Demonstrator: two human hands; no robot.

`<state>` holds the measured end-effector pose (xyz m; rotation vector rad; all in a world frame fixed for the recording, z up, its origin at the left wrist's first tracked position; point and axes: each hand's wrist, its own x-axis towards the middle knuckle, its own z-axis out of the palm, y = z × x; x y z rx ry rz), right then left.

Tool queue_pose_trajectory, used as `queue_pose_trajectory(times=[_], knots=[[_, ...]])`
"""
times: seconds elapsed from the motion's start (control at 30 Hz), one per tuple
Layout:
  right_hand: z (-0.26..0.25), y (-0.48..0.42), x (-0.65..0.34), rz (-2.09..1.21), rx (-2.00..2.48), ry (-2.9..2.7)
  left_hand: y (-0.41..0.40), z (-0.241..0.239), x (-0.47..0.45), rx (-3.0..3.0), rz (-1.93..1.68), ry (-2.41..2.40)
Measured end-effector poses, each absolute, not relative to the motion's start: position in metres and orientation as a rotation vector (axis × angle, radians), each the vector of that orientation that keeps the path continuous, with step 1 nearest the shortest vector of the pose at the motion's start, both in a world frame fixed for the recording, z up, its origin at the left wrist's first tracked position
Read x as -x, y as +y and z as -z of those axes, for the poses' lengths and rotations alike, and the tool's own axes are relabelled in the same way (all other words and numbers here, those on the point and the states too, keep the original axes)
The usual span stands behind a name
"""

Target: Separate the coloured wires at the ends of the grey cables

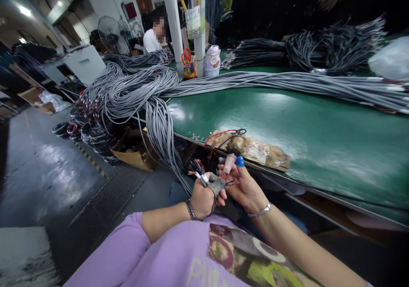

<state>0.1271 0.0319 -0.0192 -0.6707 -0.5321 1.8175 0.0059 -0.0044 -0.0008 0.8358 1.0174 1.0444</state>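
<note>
My left hand is closed around the end of a grey cable, whose coloured inner wires fan out above my fist. My right hand sits just to its right, fingers curled and pinching some of those thin wires; one fingertip wears a blue cover and others are wrapped in tape. Both hands work just below the front edge of the green table. The grey cable runs up and left into a large bundle draped over the table's corner.
Long bundles of grey cables cross the table, with dark cable coils behind. A taped cardboard pad with loose red wire lies on the table edge. White posts, scissors and a jar stand at the back. A seated person, a fan and floor boxes are far left.
</note>
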Motion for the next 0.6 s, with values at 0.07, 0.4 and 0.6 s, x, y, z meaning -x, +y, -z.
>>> queue_pose_trajectory(times=[0.07, 0.4, 0.6], knots=[[0.019, 0.027, -0.129, -1.837, 0.678, -0.567, -0.006, 0.001, -0.004, -0.847, -1.038, 1.02], [0.009, -0.003, -0.137, -1.917, 0.739, -0.862, -0.012, 0.014, 0.008, -0.964, -1.005, 1.023], [0.005, -0.003, -0.14, -1.615, 1.049, -0.977, -0.013, 0.002, 0.012, -1.033, -0.836, 1.036]])
